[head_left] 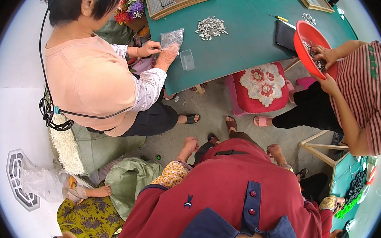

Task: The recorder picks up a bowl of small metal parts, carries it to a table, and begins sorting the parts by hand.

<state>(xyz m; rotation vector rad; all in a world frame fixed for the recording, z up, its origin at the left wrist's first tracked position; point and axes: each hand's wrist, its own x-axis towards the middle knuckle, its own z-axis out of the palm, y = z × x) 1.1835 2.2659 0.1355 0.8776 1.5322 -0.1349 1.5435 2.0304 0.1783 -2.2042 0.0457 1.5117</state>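
Observation:
My left hand (191,144) hangs beside my dark red shirt (221,183), its fingers curled in and nothing visible in them. On the other side, my right hand (276,151) is loosely closed too, with no object showing; the shirt stands between the two hands. Neither hand touches the green table (245,34) ahead. Nearest in front is a red stool (242,98) with a floral cover (263,85).
At the table's left a person handles a clear bag (172,38) beside a clear plastic box (187,60). Another person at right holds a red basin (299,36) of small pieces. A pile of small metallic pieces (211,28) lies mid-table. Green sacks (128,181) stand at left.

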